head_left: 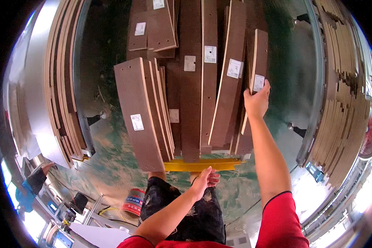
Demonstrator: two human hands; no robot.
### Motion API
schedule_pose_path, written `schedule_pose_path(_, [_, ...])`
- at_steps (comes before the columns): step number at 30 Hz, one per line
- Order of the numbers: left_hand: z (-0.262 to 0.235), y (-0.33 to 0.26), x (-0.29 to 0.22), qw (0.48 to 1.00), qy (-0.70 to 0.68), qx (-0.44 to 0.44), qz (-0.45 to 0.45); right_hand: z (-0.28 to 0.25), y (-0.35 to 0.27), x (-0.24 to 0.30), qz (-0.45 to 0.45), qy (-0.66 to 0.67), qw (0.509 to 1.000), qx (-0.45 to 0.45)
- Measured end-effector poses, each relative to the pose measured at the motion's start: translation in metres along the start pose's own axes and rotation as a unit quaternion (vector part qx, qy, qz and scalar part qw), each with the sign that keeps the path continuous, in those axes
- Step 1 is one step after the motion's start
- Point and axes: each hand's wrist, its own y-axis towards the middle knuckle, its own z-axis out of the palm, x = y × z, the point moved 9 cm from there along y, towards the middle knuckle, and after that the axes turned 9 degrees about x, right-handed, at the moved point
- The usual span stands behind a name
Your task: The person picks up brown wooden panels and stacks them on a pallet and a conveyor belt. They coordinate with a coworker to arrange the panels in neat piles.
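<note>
Fingers (pixel 213 180) loosely curled on the half-open left hand (pixel 202 183), near a yellow bar (pixel 182 166). Farther out, gripped at the near end by the right hand (pixel 258 103), a narrow brown board (pixel 261 51), at the right of more brown boards (pixel 190 103).

Right hand (pixel 257 100): gripping the near end of a narrow brown board (pixel 260 49), thumb on its left edge, beside a white label (pixel 258 83). Left hand (pixel 203 182): holding nothing that I can see, fingers loosely curled, near the yellow bar (pixel 182 166) at the pile's near end. Pile: labelled brown boards, lengthwise; the wide board (pixel 130 93) at left slants. Board stacks flank both sides, left (pixel 62 91) and right (pixel 339 132). Red bucket (pixel 132 202) on the floor, left of the person's legs.
</note>
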Motion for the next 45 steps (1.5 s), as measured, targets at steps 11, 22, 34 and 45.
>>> schedule_pose_path(11, [-0.012, -0.027, -0.03, 0.998, -0.022, 0.024, 0.045, 0.003, 0.004, 0.003, 0.098, -0.045, 0.994, 0.011])
schedule_pose_path(22, [-0.026, -0.033, -0.046, 0.999, -0.013, -0.014, 0.033, -0.013, -0.017, -0.039, 0.067, 0.033, 0.997, 0.016])
schedule_pose_path(34, [-0.017, -0.027, -0.042, 0.999, 0.011, -0.014, 0.031, -0.001, -0.012, -0.03, 0.052, -0.016, 0.998, -0.029])
schedule_pose_path(45, [-0.013, -0.028, -0.033, 0.999, -0.01, -0.006, 0.037, 0.007, 0.005, -0.03, 0.145, -0.086, 0.985, 0.042])
